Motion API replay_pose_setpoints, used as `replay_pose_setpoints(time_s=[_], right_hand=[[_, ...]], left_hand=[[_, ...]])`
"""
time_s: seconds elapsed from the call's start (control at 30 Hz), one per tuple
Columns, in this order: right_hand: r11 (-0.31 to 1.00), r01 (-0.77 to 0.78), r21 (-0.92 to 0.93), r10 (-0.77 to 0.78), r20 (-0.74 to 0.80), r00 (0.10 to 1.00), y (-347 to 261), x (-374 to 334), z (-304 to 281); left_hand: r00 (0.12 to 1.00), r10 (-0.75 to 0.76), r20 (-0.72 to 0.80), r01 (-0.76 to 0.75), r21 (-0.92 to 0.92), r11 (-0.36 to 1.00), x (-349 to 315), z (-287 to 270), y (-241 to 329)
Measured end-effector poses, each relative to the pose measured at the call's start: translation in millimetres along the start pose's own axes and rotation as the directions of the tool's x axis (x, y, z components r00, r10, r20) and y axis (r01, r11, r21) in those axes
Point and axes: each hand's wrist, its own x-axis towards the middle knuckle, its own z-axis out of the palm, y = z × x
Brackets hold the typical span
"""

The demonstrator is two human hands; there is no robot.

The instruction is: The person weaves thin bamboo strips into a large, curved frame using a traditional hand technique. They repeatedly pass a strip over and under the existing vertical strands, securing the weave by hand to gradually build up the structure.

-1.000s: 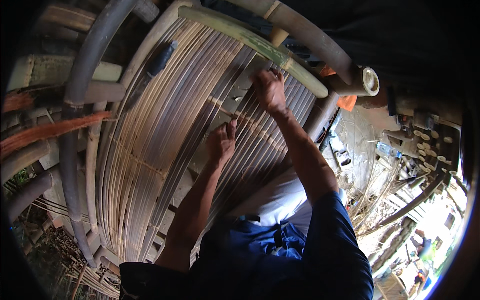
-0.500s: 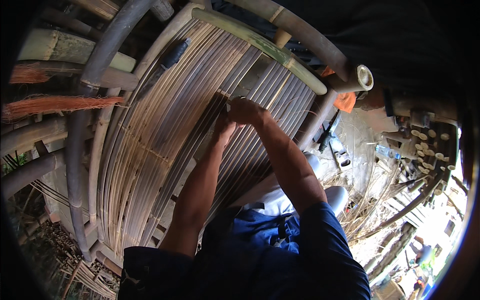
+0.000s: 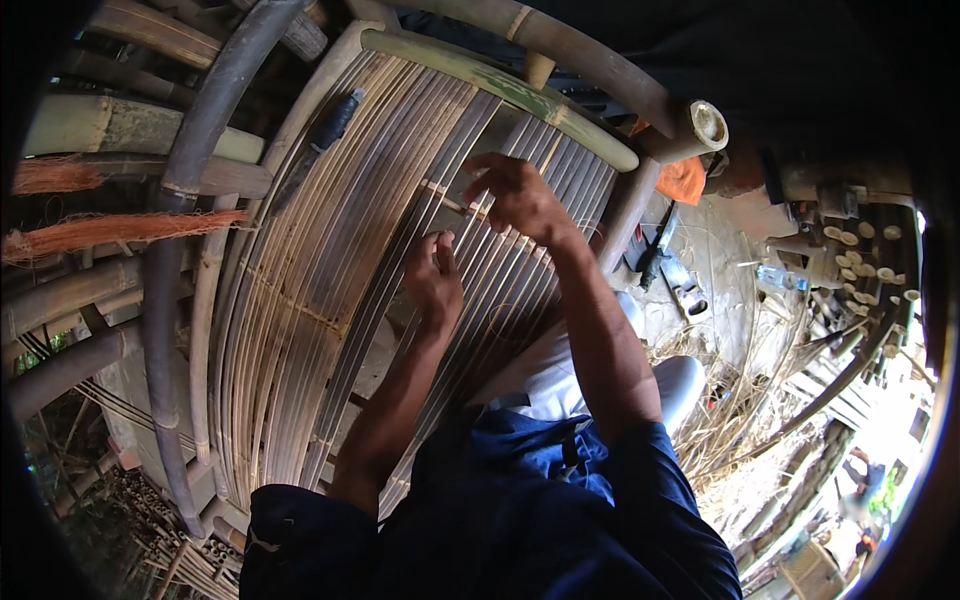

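Observation:
Over a panel of long bamboo slats [image 3: 330, 240], my left hand [image 3: 435, 285] is raised with its fingers bent and their tips drawn together. Whatever thin thing it may pinch does not show. My right hand [image 3: 522, 200] hovers farther off and to the right, its curved fingers apart and nothing visible in them. Beneath and between the two hands, a thin bamboo crosspiece [image 3: 450, 200] runs under the slats, in a gap. A green bamboo pole [image 3: 500, 75] borders the far end of the panel.
A dark spool-like roll [image 3: 338, 120] lies on the far left slats. Orange fibre bundles [image 3: 120, 232] hang over bamboo poles at left. Right of the panel are a saw [image 3: 685, 285], a dark-handled tool [image 3: 655, 262], a plastic bottle [image 3: 783, 278] and straw-like shavings [image 3: 730, 400].
My hands were together at the crosspiece and have come apart. The right hand rose up and right; the left drew back toward me. The view shifted slightly.

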Motion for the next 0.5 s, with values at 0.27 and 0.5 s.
replay_pose_setpoints(time_s=[0.27, 0.5], right_hand=[[0.750, -0.055, -0.659, -0.186, -0.289, 0.939, 8.0, -62.3, -8.9], [0.780, 0.460, 0.424, 0.115, -0.820, 0.561, -67.3, -255.2, -236.4]], left_hand=[[0.985, -0.052, 0.162, 0.093, -0.256, 0.962, 23.0, -40.5, 99.8], [0.848, -0.379, 0.370, 0.347, 0.153, 0.925, 15.9, 18.9, -21.7]])
